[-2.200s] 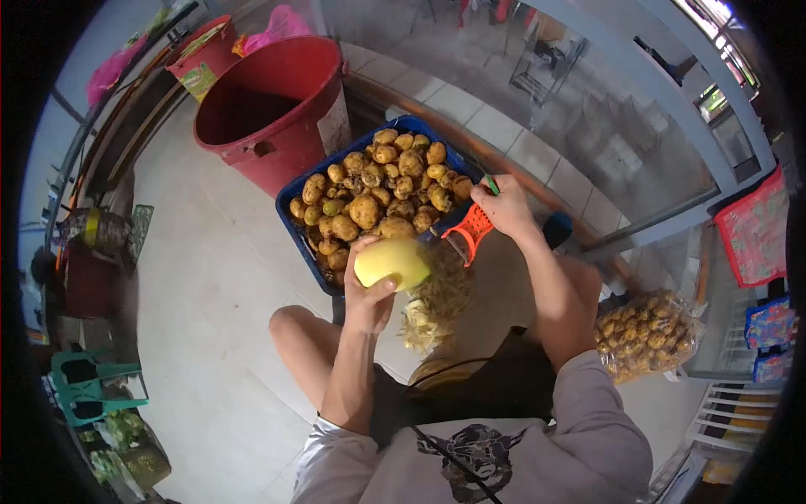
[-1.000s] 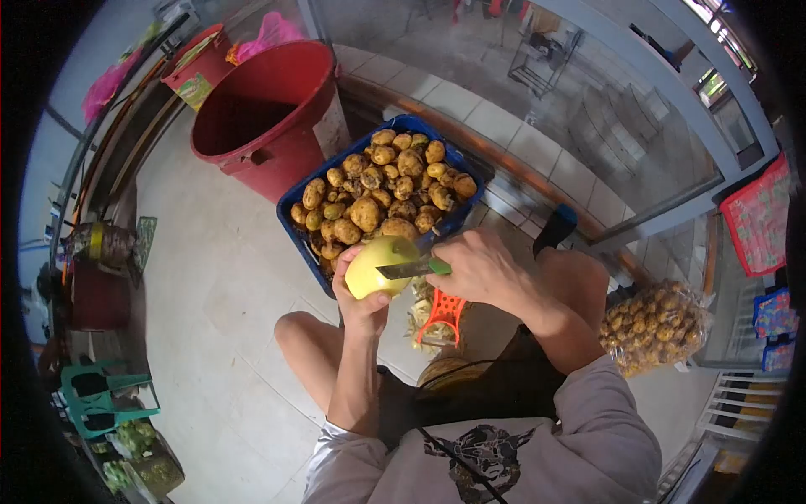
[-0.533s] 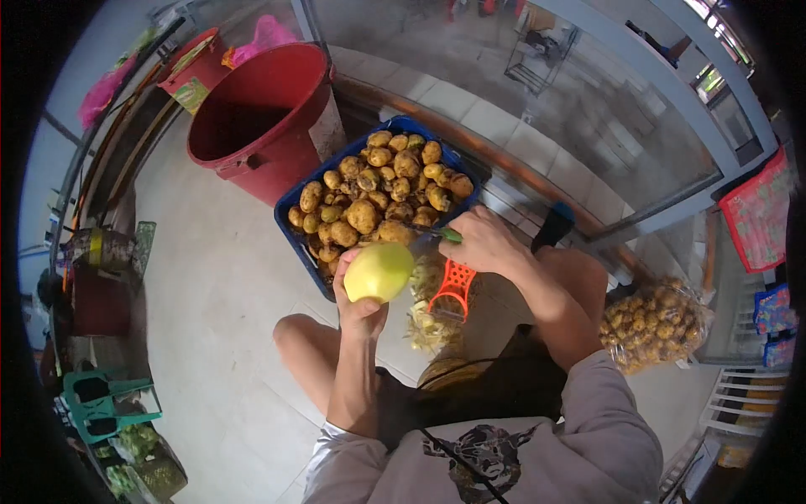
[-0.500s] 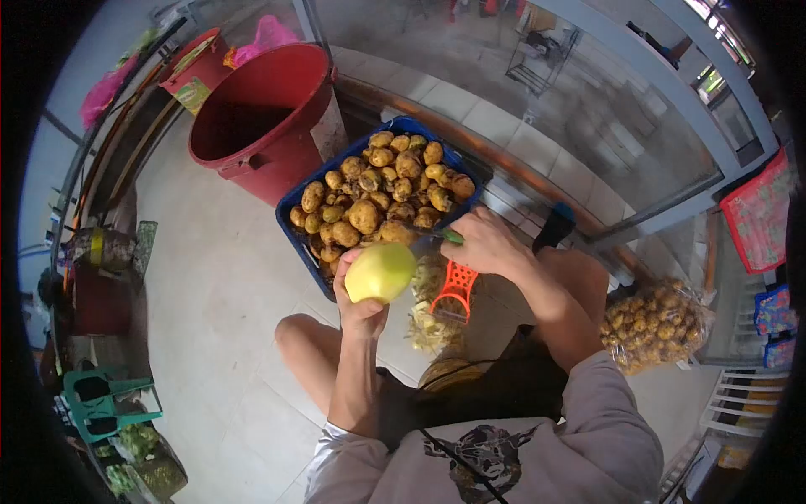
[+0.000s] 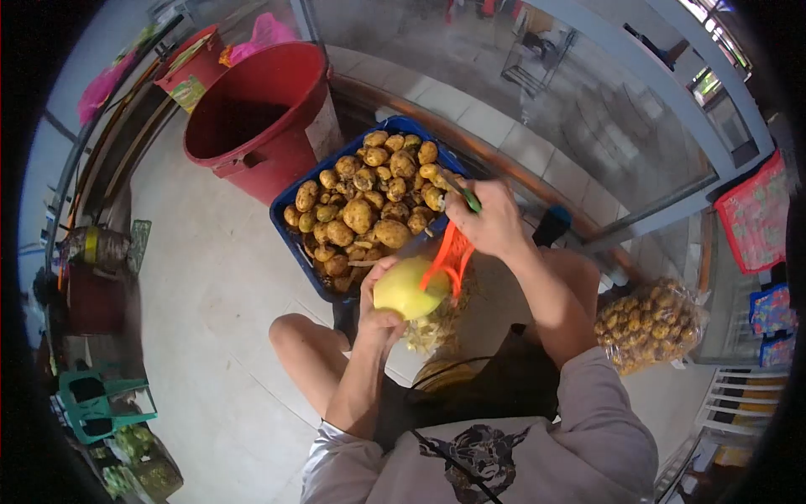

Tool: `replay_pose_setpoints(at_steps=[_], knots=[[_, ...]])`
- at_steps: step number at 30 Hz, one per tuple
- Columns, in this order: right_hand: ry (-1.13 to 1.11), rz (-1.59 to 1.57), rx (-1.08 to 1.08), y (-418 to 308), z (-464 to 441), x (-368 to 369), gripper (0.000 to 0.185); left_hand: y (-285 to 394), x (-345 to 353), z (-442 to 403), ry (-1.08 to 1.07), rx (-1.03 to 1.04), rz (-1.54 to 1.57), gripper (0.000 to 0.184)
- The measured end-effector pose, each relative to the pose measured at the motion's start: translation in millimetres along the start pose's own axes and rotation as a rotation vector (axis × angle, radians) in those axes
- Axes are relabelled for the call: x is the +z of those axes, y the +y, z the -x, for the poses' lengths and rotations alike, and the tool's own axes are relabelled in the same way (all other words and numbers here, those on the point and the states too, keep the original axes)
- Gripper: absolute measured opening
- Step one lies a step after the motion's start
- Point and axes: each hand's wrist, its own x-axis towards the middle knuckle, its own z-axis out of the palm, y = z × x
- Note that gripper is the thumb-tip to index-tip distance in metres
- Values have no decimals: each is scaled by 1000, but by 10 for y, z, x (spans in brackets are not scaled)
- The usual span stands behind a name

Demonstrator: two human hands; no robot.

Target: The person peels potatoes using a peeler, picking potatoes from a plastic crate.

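Note:
My left hand is wrapped round a large, smooth, pale yellow-green peeled potato. An orange peeler hangs from my right hand, its head against or just in front of the potato's right side. The same hand also grips a knife with a green handle, its blade pointing up and left. Just beyond both hands stands a blue crate full of unpeeled, earthy potatoes. Pale peelings lie in a heap below the hands, partly hidden by them.
A big red tub stands behind the crate on the left, with a smaller red bucket farther back. To my right is a clear bag of potatoes. A glass partition runs along the far side; a green chair stands far left.
My right hand has raised the knife and brought the peeler left to the potato. My left hand has moved right and slightly down, tilting the potato.

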Motion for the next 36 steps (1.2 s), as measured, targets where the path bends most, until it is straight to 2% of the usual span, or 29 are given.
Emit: replay_pose_setpoints(at_steps=[1,3,6,8,9,11,12,13,15,16,19,22,24,26,28,30,32,34,35,36], knots=[[-57,-3,59,197,-64,54,28,-39,-26,-6,14,-44,13,89],[-36,-27,100,498,-125,132,27,-64,-34,35,1,-82,6,90],[-37,-139,252,576,-141,128,26,-72,-70,30,-73,-106,23,91],[-60,-165,198,370,-112,33,30,-44,27,16,19,-92,22,88],[-66,-19,138,234,-67,-15,29,-66,13,10,20,-90,28,88],[-58,4,-51,-135,7,-162,30,-71,-39,-5,41,-43,-57,89],[-72,40,-152,-179,16,-194,30,-56,-48,-2,41,-43,-59,89],[-71,40,-151,-51,-23,-162,30,-49,-57,6,5,-62,-52,87],[31,312,-49,379,-159,-76,30,-62,-58,55,-32,-85,-43,85],[-59,124,181,438,-215,-96,31,-57,-57,60,-50,-80,-60,85],[-80,-2,250,338,-170,-98,33,1,7,32,-21,-86,-87,85],[-145,62,148,29,-79,-166,34,-10,-11,23,46,-94,-113,86],[-188,200,-39,-99,-61,-220,34,-21,-65,15,-9,-67,-258,88],[-102,272,-11,239,-128,-109,34,-30,-74,44,-29,-80,-277,91],[-186,166,316,480,-233,-129,34,-13,-61,48,-51,-76,-300,93],[-167,167,304,553,-222,-124,34,-6,-39,95,4,-152,-9,98],[-157,170,288,609,-200,-111,33,-126,-43,99,11,-89,90,95],[-99,91,313,636,-219,-84,34,-155,-93,70,97,-170,423,84],[-63,151,286,639,-202,-68,36,-158,-113,32,165,-201,513,75],[-64,146,278,632,-204,-76,36,-132,-112,-6,164,-192,509,75]])
